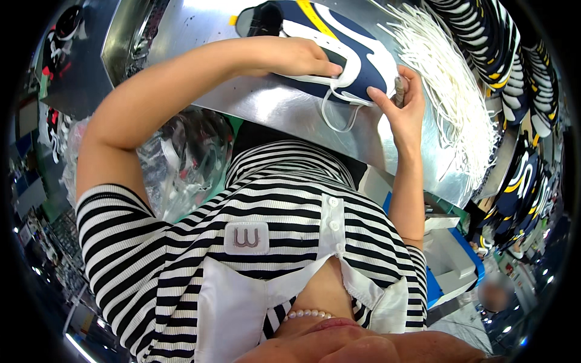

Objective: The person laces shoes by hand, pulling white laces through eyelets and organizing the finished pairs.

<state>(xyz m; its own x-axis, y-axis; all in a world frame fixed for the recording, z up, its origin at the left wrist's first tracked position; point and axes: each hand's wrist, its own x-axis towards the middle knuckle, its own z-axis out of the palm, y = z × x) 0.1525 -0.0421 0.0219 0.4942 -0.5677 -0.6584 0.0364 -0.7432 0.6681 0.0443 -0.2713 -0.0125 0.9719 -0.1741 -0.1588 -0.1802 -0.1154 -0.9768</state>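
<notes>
A navy, white and yellow shoe upper (369, 60) lies on a metal tabletop (266, 100). My left hand (302, 57) reaches across it, palm down, with its fingers closed at the white-edged lacing opening. A white shoelace (325, 114) loops down from the upper onto the metal. At the upper's rounded right end is my right hand (404, 106), its thumb pressed on the edge and its fingers curled. Within this hand shows a short grey-brown stick-like thing (399, 91); its ends are hidden. Dark material (266, 21) lies at the upper's left end.
A large heap of white shoelaces (451, 103) spreads over the table's right side. Beyond it stand stacks of navy, white and yellow shoe pieces (484, 48). Clear plastic bags (187, 157) fill the space below the table at left; open boxes (448, 260) stand at lower right.
</notes>
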